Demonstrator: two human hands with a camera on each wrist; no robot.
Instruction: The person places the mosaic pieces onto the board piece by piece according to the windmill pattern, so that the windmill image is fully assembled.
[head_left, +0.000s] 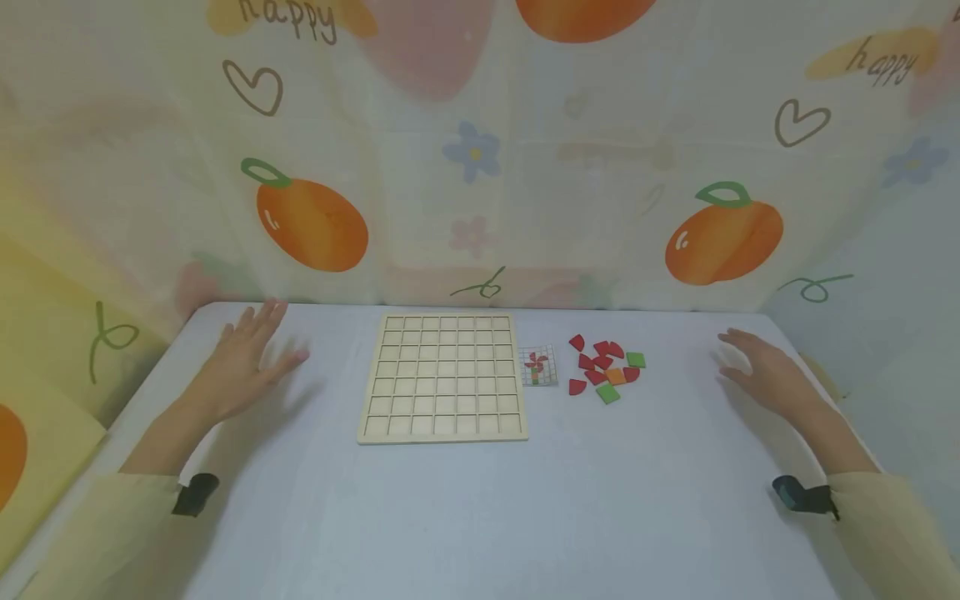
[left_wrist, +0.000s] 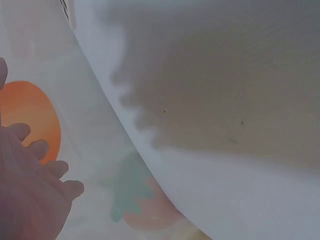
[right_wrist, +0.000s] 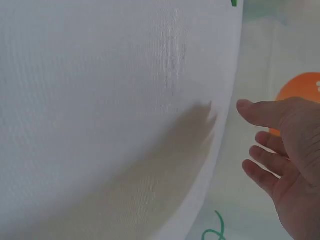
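My left hand (head_left: 238,367) hovers over the left side of the table, fingers spread and holding nothing. On the right side my right hand (head_left: 768,371) is also raised with nothing in it, its fingers loosely bent. Between them lies a pale wooden grid board (head_left: 445,379) with square cells. Beside its right edge is a small pattern card (head_left: 538,367) showing a red, green and orange figure. Further right are scattered several red quarter-round pieces (head_left: 577,387), two green squares (head_left: 608,393) and an orange square (head_left: 615,377). The loose pieces are nearest to the right hand.
A white cloth covers the table (head_left: 450,517). Behind it hangs a curtain (head_left: 570,183) printed with oranges, hearts and flowers. Dark bands (head_left: 197,494) sit on both wrists. In the wrist views the hands cast shadows on the cloth.
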